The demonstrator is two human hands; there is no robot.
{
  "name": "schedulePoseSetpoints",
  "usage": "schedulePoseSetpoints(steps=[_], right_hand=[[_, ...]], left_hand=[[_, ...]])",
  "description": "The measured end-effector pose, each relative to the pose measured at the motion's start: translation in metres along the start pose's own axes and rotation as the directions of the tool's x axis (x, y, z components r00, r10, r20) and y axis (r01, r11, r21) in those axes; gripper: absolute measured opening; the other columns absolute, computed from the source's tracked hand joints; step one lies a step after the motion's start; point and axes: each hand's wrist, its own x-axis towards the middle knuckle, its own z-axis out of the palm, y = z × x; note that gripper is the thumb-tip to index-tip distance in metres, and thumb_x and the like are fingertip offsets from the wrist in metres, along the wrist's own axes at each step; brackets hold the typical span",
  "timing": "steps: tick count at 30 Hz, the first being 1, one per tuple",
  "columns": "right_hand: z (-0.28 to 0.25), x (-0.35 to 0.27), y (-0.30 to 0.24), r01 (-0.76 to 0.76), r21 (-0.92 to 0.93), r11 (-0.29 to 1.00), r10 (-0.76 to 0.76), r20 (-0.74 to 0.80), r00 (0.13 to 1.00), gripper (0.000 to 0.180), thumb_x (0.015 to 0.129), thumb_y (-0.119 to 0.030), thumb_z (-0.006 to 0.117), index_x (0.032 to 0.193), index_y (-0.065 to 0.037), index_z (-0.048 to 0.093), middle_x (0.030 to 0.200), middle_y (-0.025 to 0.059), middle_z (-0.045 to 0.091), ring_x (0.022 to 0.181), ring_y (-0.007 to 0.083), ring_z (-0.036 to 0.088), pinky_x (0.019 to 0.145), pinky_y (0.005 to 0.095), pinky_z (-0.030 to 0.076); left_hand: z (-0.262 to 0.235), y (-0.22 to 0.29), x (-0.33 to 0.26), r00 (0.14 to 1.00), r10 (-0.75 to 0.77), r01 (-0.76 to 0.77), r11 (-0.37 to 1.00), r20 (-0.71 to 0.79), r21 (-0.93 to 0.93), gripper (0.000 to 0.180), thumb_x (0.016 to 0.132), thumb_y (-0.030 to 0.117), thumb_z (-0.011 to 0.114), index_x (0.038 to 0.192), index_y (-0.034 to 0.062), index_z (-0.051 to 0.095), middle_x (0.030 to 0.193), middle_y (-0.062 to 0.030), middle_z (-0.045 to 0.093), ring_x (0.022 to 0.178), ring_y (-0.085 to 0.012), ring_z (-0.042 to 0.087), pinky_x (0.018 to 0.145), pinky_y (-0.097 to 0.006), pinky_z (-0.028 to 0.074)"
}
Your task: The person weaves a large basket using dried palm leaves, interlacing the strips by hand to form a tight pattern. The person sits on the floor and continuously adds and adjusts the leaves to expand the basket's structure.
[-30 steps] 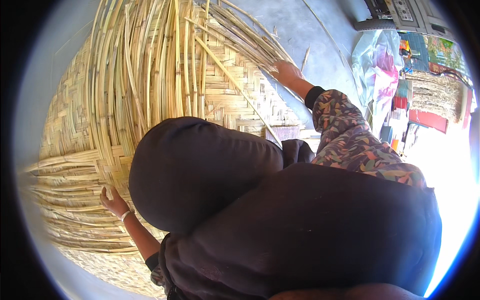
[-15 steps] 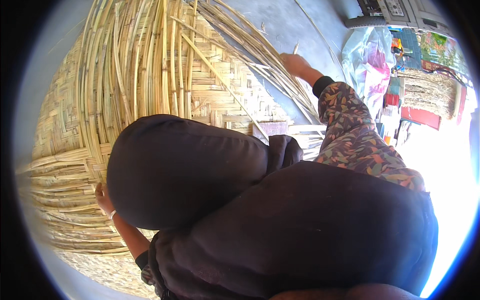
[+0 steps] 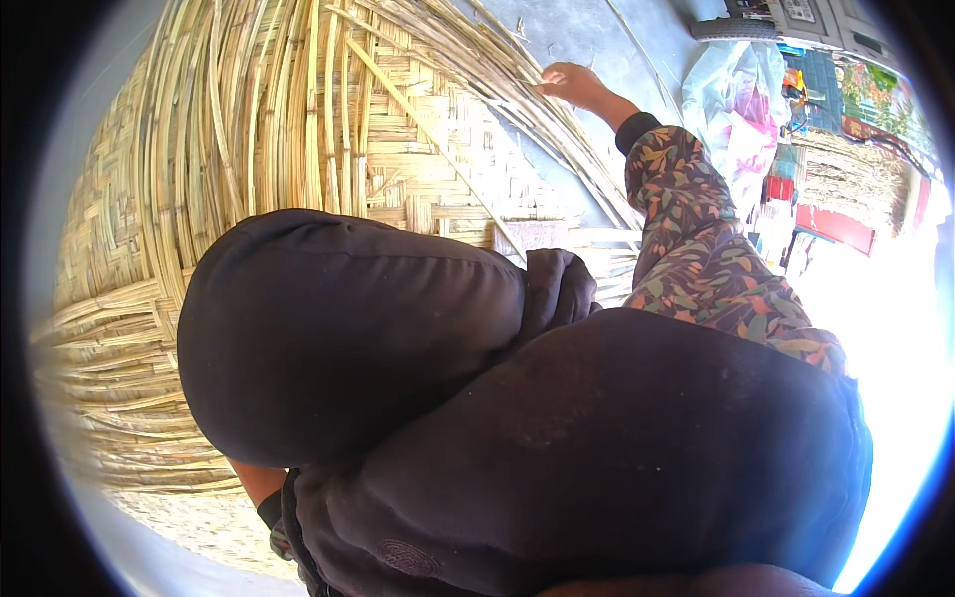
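Note:
My right hand is stretched out at the far right, over a pile of loose split bamboo strips. Its fingers are extended and reach down to the edge of the pile; I cannot make out a strip held in them. Under and beside the pile spreads a large woven bamboo mat, with long unwoven strips running off its far side. My left forearm shows at the lower left, but my dark-clothed knee hides that hand. More strip ends fan out to the left.
A reddish block rests near the mat's edge by my knee. Beyond my right arm lie a clear plastic bag with something pink inside, a tyre and assorted goods. Grey floor borders the strips.
My right hand has moved farther out and slightly left along the pile, and its fingers have straightened. My left hand has gone out of sight behind my knee. The view has shifted slightly.

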Motion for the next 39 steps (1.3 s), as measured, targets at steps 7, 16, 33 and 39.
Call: schedulePoseSetpoints(steps=[7, 16, 33, 39], right_hand=[[0.034, -0.049, 0.041, -0.149, -0.271, 0.951, 0.163, 0.029, 0.986, 0.034, 0.078, -0.039, 0.067, 0.096, -0.01, 0.065, 0.096, 0.0118, 0.066, 0.085, 0.0265, 0.063, 0.076, 0.0358, 0.049], [0.043, -0.076, 0.045, -0.114, -0.519, 0.847, 0.214, 0.135, 0.968, 0.03, 0.083, -0.03, 0.057, 0.104, -0.009, 0.061, 0.107, 0.014, 0.063, 0.102, 0.0326, 0.058, 0.084, 0.0439, 0.046], [0.006, -0.057, -0.023, -0.043, -0.272, 0.961, 0.013, -0.112, 0.994, 0.032, 0.088, -0.041, 0.051, 0.1, -0.012, 0.058, 0.107, 0.0116, 0.061, 0.096, 0.033, 0.059, 0.08, 0.0421, 0.046], [0.016, -0.042, -0.071, -0.051, -0.358, 0.932, -0.005, -0.153, 0.988, 0.039, 0.086, -0.043, 0.055, 0.109, -0.012, 0.051, 0.108, 0.013, 0.06, 0.095, 0.0323, 0.061, 0.078, 0.0428, 0.047]], left_hand=[[0.018, -0.028, 0.015, 0.995, 0.097, -0.097, 0.995, -0.001, -0.02, 0.037, 0.084, 0.038, 0.062, 0.11, 0.0114, 0.065, 0.108, -0.0075, 0.066, 0.1, -0.025, 0.062, 0.087, -0.035, 0.047], [0.031, -0.031, 0.023, 0.983, 0.183, -0.182, 0.981, -0.003, -0.068, 0.036, 0.085, 0.031, 0.062, 0.109, 0.0043, 0.063, 0.107, -0.0118, 0.065, 0.098, -0.0252, 0.061, 0.087, -0.035, 0.047], [0.054, -0.074, 0.055, 0.948, 0.314, -0.318, 0.92, -0.052, -0.229, 0.036, 0.086, 0.023, 0.06, 0.11, -0.0032, 0.061, 0.107, -0.0157, 0.064, 0.099, -0.0253, 0.061, 0.087, -0.034, 0.046], [0.065, -0.092, 0.061, 0.948, 0.305, -0.317, 0.92, -0.09, -0.229, 0.033, 0.086, 0.023, 0.06, 0.108, -0.0019, 0.062, 0.106, -0.014, 0.063, 0.098, -0.0243, 0.059, 0.087, -0.034, 0.046]])
